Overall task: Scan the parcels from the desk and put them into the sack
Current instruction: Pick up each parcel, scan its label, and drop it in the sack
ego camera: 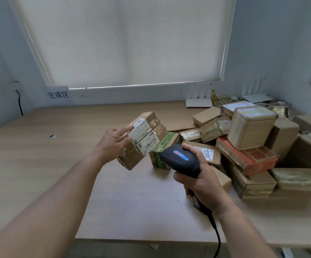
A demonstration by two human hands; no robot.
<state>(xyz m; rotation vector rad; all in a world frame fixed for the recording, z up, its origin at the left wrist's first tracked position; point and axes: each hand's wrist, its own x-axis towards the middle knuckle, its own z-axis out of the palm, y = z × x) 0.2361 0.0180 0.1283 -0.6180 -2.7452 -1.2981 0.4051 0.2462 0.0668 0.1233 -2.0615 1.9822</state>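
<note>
Nearest the camera, two bare forearms reach in from the bottom edge over the wooden bench [39, 164]. The right hand [205, 181] is wrapped round the grip of a black barcode scanner [180, 159], whose head points left and whose black cable [216, 233] trails down off the near edge. The left hand [112, 144] holds one taped cardboard parcel [143, 140] up off the bench, tilted, thumb and fingers curled round its left end, its white barcode label [145, 138] turned toward the scanner. Scanner head and parcel are near each other but apart.

Just behind the scanner stands a box with green print [160, 151], and beside it a box bearing a handwritten label [207, 154]. To the right lies the heap of parcels [251, 146], stacked loosely and overlapping: upward of a dozen, the exact count hidden by the pile. A tall pale box [249, 127] sits on top of a flat red-orange one [249, 157].

At the far right, two white routers [198, 97] with upright antennas stand by the wall, with a tangle of pale cables [223, 99] between them. At the far left a white paper sign [58, 94] with three characters hangs below the drawn window blind [128, 40]. One small round object [52, 136] lies on the left part of the bench; what it is cannot be told.
</note>
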